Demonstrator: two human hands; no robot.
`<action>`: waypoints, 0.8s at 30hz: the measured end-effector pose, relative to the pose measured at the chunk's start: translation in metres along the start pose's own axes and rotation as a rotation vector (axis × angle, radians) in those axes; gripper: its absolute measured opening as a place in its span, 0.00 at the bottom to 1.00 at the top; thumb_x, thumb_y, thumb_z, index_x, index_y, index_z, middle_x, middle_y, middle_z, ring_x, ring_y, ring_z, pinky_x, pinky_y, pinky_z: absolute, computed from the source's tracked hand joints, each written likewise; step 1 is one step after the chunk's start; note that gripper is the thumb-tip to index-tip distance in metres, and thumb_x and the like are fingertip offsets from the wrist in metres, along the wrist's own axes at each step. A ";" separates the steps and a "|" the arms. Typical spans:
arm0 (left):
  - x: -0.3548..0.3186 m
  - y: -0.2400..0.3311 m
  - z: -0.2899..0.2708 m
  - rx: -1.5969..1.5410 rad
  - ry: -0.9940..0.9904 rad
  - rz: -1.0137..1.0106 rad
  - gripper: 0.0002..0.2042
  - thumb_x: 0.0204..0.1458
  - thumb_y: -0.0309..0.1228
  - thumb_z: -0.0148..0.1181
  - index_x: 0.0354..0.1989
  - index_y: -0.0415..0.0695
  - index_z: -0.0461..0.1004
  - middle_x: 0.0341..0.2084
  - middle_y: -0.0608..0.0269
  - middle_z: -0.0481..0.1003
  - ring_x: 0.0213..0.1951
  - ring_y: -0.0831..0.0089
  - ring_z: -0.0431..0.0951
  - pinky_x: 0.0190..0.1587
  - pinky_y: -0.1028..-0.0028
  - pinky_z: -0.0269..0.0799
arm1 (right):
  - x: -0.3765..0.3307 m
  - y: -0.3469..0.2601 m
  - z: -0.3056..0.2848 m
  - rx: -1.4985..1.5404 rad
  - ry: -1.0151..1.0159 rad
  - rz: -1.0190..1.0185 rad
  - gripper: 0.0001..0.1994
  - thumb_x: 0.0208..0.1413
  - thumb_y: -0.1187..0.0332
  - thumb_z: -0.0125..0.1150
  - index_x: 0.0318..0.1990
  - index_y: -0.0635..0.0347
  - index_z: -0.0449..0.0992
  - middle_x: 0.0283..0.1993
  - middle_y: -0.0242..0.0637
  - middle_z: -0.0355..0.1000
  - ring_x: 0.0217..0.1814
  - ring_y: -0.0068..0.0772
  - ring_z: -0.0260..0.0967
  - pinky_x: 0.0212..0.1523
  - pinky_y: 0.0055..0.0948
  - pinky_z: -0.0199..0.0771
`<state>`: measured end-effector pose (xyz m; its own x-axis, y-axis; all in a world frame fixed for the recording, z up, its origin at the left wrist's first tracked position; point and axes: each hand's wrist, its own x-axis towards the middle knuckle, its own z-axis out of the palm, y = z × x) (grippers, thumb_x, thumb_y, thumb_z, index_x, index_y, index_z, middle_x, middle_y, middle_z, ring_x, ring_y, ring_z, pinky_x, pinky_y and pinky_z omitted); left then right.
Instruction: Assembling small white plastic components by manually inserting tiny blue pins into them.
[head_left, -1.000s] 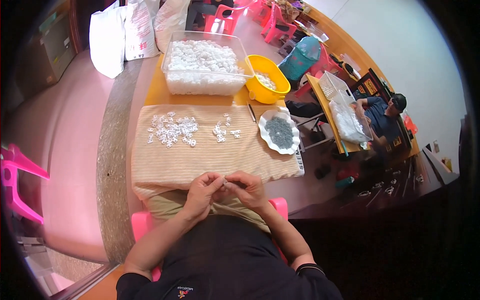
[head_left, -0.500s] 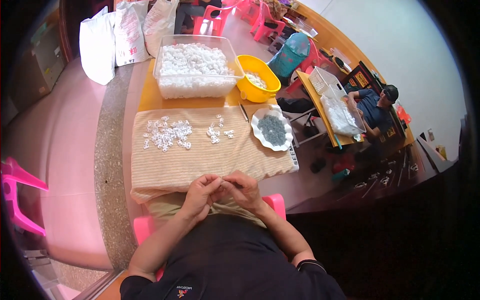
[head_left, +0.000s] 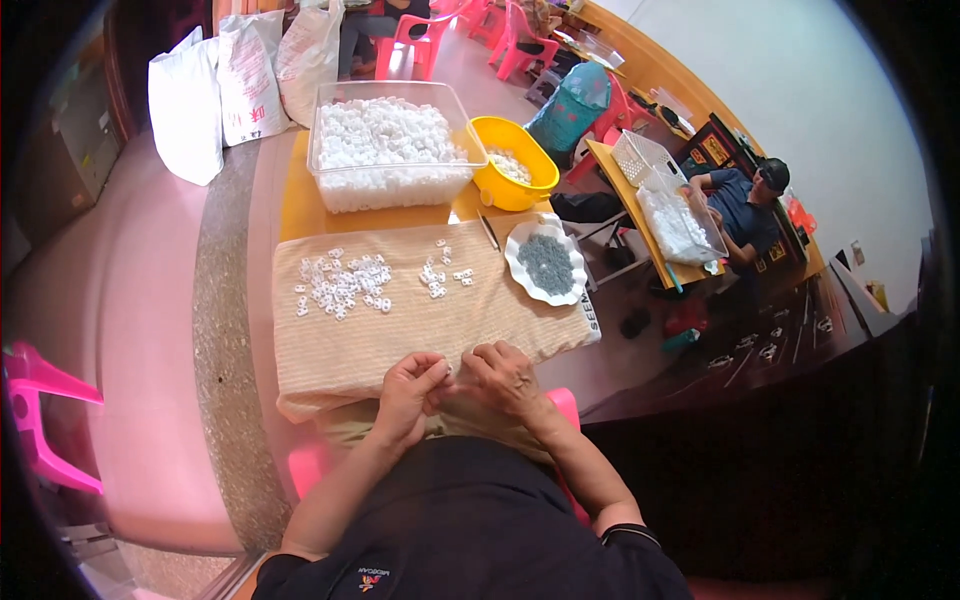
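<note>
Near the front edge of a striped beige towel (head_left: 420,335), my left hand (head_left: 407,398) pinches a small white piece (head_left: 449,369) between thumb and forefinger. My right hand (head_left: 507,380) is just to the right of it, a small gap between them. Its fingers are curled together, and what they hold, if anything, is hidden. Beyond the hands, a loose pile of small white two-holed plastic pieces (head_left: 345,284) lies on the towel. Right of that pile is a smaller group of white pieces (head_left: 436,279). A wavy-rimmed white dish (head_left: 517,280) holds many tiny grey parts (head_left: 546,262).
A clear plastic bin (head_left: 395,190) full of white pieces stands at the back, beside a yellow basin (head_left: 515,195). A dark pen-like tool (head_left: 489,232) lies near the dish. White sacks (head_left: 190,110) stand on the floor. A person (head_left: 740,215) sits at another table, right.
My hands, which met at the fingertips, have come apart. The right hand has shifted right and turned its back upward; a white piece now shows in the left fingertips. The view has shifted slightly.
</note>
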<state>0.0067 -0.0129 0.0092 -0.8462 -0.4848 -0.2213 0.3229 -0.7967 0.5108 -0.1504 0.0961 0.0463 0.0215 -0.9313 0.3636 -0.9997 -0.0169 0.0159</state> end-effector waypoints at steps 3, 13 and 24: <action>-0.002 0.003 0.005 -0.004 0.032 0.001 0.05 0.56 0.26 0.59 0.38 0.41 0.72 0.28 0.63 0.76 0.29 0.74 0.78 0.35 0.74 0.80 | 0.003 -0.004 -0.001 -0.164 -0.079 -0.029 0.19 0.40 0.62 0.62 0.41 0.60 0.72 0.33 0.36 0.68 0.33 0.34 0.66 0.31 0.31 0.68; 0.000 0.009 0.000 -0.023 0.021 0.057 0.05 0.55 0.24 0.59 0.38 0.41 0.72 0.29 0.65 0.75 0.31 0.76 0.77 0.35 0.76 0.79 | 0.017 -0.012 0.026 -0.407 0.058 -0.027 0.14 0.41 0.62 0.56 0.35 0.60 0.70 0.30 0.35 0.65 0.32 0.33 0.66 0.29 0.30 0.64; -0.003 0.006 0.005 -0.020 0.049 0.083 0.03 0.55 0.24 0.58 0.37 0.41 0.72 0.29 0.65 0.75 0.31 0.76 0.77 0.36 0.74 0.79 | 0.021 -0.002 0.039 -0.666 0.189 -0.209 0.06 0.43 0.65 0.53 0.29 0.52 0.70 0.26 0.26 0.60 0.26 0.22 0.61 0.24 0.24 0.56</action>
<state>0.0091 -0.0150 0.0171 -0.7943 -0.5665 -0.2195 0.4002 -0.7597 0.5126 -0.1485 0.0628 0.0172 0.2733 -0.8529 0.4448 -0.7585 0.0933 0.6449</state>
